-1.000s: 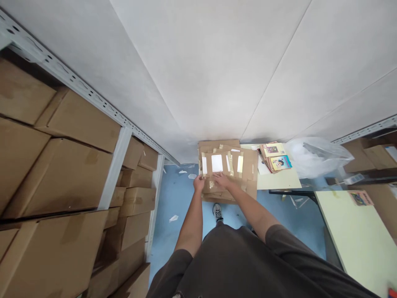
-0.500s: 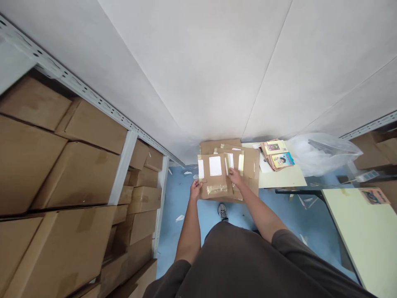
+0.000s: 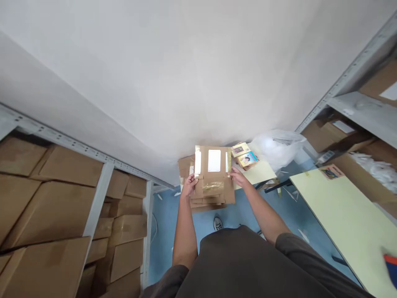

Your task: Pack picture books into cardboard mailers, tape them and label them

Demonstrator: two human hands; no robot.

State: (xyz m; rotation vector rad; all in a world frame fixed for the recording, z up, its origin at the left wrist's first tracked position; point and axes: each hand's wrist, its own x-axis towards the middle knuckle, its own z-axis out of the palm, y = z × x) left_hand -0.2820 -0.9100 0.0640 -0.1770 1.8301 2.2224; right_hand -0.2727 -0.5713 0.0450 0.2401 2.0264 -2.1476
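A flattened cardboard box (image 3: 201, 165) with white labels and strips of shiny tape is held up between both hands. My left hand (image 3: 189, 185) is closed on its left edge, thumb on top. On the opposite edge my right hand (image 3: 238, 176) grips the same piece, fingers curled at the side. Beneath it lies a stack of flattened cardboard (image 3: 230, 195), partly hidden by the held piece. Right behind my right hand, colourful booklets (image 3: 247, 159) lie piled on a pale table (image 3: 263, 171).
Shelves of cardboard boxes (image 3: 56, 209) line the left side. A clear plastic bag (image 3: 276, 145) bulges beyond the booklets. At the right stand another pale table (image 3: 350, 215) with a booklet (image 3: 331, 171) on it and a metal rack (image 3: 359, 107). Scraps lie on the blue floor (image 3: 167, 227).
The held flattened box has been raised off the stack and towards me. My right hand has moved to its right edge. The view has swung right, showing more of the right-hand rack.
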